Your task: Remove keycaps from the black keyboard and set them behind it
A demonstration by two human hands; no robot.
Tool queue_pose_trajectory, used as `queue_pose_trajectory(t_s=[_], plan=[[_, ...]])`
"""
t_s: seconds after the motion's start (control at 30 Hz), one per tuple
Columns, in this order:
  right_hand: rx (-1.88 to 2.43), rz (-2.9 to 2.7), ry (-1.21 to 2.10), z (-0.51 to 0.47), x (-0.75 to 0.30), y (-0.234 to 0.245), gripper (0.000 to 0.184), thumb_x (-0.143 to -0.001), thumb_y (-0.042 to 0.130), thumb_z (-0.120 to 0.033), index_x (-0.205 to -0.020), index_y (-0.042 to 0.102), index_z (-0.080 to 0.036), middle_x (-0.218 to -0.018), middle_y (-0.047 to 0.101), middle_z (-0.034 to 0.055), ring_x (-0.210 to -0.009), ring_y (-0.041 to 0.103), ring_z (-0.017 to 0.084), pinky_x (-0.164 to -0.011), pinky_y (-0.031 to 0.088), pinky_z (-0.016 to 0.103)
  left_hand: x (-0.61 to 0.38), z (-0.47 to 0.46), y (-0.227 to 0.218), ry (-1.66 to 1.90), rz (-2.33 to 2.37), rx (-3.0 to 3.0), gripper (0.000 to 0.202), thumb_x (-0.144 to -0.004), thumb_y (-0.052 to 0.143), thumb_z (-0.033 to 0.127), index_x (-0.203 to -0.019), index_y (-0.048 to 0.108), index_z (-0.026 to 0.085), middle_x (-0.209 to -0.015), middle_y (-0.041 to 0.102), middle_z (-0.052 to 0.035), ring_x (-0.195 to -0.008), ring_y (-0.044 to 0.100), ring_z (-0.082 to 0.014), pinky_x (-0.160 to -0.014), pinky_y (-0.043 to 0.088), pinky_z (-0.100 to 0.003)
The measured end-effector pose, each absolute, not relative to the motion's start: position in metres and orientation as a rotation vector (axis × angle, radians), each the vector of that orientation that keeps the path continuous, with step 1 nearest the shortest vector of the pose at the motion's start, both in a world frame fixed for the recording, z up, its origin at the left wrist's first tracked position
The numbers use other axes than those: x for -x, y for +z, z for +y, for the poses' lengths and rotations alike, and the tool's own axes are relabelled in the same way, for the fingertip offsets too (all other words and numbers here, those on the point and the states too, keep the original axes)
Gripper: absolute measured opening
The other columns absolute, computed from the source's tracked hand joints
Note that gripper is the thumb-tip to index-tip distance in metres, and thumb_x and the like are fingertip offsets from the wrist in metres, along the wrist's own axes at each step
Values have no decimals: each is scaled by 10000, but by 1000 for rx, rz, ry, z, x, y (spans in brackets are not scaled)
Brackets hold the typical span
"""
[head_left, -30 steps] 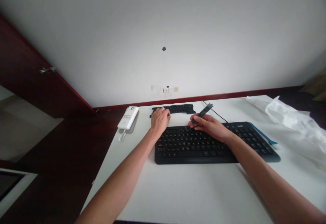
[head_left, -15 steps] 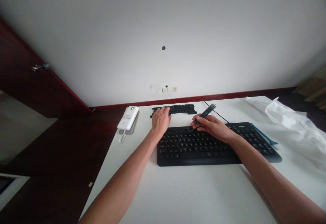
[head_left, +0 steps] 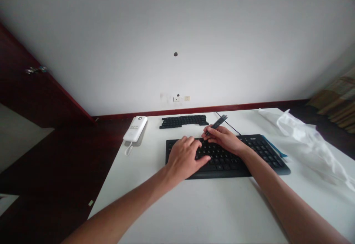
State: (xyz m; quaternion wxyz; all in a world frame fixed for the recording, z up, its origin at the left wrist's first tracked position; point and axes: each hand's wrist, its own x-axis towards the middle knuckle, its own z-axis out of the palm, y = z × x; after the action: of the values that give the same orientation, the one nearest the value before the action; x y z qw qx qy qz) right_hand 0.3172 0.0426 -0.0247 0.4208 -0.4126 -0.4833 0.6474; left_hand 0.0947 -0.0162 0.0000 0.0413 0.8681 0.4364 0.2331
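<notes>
A black keyboard (head_left: 263,153) lies across the white table (head_left: 210,210). My left hand (head_left: 185,157) rests flat on its left half, fingers stretched over the keys. My right hand (head_left: 223,139) is closed round a dark slim tool (head_left: 217,123) whose lower tip touches the keyboard's top row. Behind the keyboard lies a black strip of loose keycaps (head_left: 183,121), apart from both hands.
A white power bank (head_left: 135,129) with a cord sits at the table's back left corner. A white plastic bag (head_left: 307,140) lies at the right, with a blue sheet (head_left: 273,147) under the keyboard's right end. The keyboard's cable (head_left: 231,126) runs toward the wall. Dark floor lies left.
My left hand left the strip of keycaps and came back onto the keyboard's left half. My right hand kept the tool at the top row. The view shifted slightly right.
</notes>
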Motion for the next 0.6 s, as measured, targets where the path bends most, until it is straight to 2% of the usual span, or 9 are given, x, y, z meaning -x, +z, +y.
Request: queue_pose_trajectory(t_s=[0.1,0.17,0.4,0.6], plan=[[1043,-1247,1603,41,-316,-24,344,-892,748,-503,-998,709,-178,-968,752,72,-873,703,160,-726,557,235,-94,-37,-7,645,1327,-2663,600,-783,751,680,-1141,649,209,-1011,624,-45,-964,570,-257,-873,489,-411],[1057,-1282,1581,40,-316,-23,349,-894,741,-511,-999,711,-180,-975,754,73,-877,703,164,-729,558,241,-93,-42,-12,595,1320,-2698,684,-731,767,722,-1162,645,205,-1016,614,-50,-963,562,-267,-867,487,-425],[1155,-1328,1477,33,-313,-14,391,-875,750,-538,-1023,708,-179,-985,758,83,-895,711,188,-762,579,280,-92,-45,-17,563,1240,-2738,567,-758,794,648,-1084,662,203,-1014,604,-41,-965,565,-247,-853,481,-388],[1166,-1421,1351,-2,-316,-9,378,-922,695,-544,-1058,695,-191,-1008,749,87,-992,705,225,-850,586,327,-96,-49,-21,556,1222,-2761,627,-713,827,651,-1087,637,184,-1040,605,-47,-979,568,-259,-843,493,-397]])
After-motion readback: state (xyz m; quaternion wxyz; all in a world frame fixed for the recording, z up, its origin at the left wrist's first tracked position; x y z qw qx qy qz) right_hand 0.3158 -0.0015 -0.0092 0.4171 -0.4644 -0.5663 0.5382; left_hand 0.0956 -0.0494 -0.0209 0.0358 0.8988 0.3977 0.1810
